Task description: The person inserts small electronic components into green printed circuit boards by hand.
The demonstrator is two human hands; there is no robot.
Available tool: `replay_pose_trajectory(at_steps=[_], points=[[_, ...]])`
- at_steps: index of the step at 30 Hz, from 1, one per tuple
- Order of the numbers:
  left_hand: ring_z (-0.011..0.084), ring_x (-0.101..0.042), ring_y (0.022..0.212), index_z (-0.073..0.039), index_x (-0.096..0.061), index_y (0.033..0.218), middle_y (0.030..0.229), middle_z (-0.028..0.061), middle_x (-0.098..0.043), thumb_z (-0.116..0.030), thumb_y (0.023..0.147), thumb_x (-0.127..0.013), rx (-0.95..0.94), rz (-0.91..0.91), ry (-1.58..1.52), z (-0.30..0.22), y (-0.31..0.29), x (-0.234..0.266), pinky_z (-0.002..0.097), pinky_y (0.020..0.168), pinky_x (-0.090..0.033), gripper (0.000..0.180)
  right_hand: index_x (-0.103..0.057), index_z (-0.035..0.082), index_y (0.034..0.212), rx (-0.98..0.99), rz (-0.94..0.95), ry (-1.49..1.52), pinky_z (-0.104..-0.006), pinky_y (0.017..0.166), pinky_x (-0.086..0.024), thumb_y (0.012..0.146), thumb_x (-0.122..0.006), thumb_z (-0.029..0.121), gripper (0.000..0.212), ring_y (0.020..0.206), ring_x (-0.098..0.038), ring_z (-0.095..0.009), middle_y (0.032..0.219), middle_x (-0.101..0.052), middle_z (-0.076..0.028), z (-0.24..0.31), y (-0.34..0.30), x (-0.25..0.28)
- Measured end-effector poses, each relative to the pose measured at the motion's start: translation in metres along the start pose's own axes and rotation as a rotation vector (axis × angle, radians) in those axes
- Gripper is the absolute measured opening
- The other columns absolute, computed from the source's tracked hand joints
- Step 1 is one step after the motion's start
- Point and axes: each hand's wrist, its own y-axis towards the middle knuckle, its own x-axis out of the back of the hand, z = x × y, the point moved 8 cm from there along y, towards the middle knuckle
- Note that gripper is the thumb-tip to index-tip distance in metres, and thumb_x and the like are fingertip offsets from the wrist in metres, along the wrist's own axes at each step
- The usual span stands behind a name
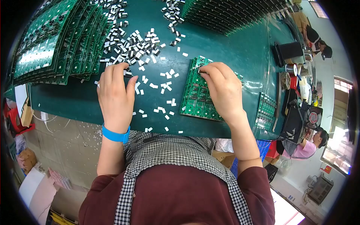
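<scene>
My right hand (pixel 224 90) is over a green circuit board (pixel 193 98) on the table, its thumb and forefinger pinched on a small dark component (pixel 200 71) at the board's upper left part. Below the fingers, the board carries rows of round outlines and small parts. To the left, my left hand (pixel 115 88) reaches to the near edge of a pile of small black components with white tops (pixel 137 47). Its fingers are stretched out and the thumb stands apart, with a component close to the fingertips. Small white pieces (pixel 153 86) lie scattered between my hands.
Stacked green circuit boards (pixel 45 48) stand at the far left, and another stack (pixel 232 13) at the back. On the right are a smaller board panel (pixel 266 110), a solder spool (pixel 291 69) and a fan (pixel 312 117). Two people are farther right.
</scene>
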Motion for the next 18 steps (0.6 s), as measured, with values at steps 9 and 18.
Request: replay_pose_trajectory(at_steps=[9, 18], points=[[0.0257, -0.056, 0.082, -0.007, -0.059, 0.093, 0.085, 0.0058, -0.057, -0.006, 0.079, -0.065, -0.007, 0.047, -0.116, 0.004, 0.003, -0.002, 0.0385, 0.068, -0.043, 0.015, -0.060, 0.005, 0.091, 0.012, -0.001, -0.047, -0.0344, 0.066, -0.051, 0.076, -0.063, 0.004, 0.015, 0.082, -0.060, -0.024, 0.088, -0.058, -0.006, 0.002, 0.002, -0.005], [0.0237, -0.056, 0.082, -0.007, -0.061, 0.087, 0.085, 0.0041, -0.057, -0.006, 0.079, -0.065, -0.071, 0.038, -0.073, 0.000, 0.002, -0.002, 0.0364, 0.066, -0.044, 0.010, -0.061, 0.005, 0.094, 0.043, -0.026, -0.063, -0.0329, 0.060, -0.052, 0.075, -0.064, 0.004, 0.019, 0.081, -0.061, -0.024, 0.090, -0.058, -0.008, 0.004, -0.005, -0.007]])
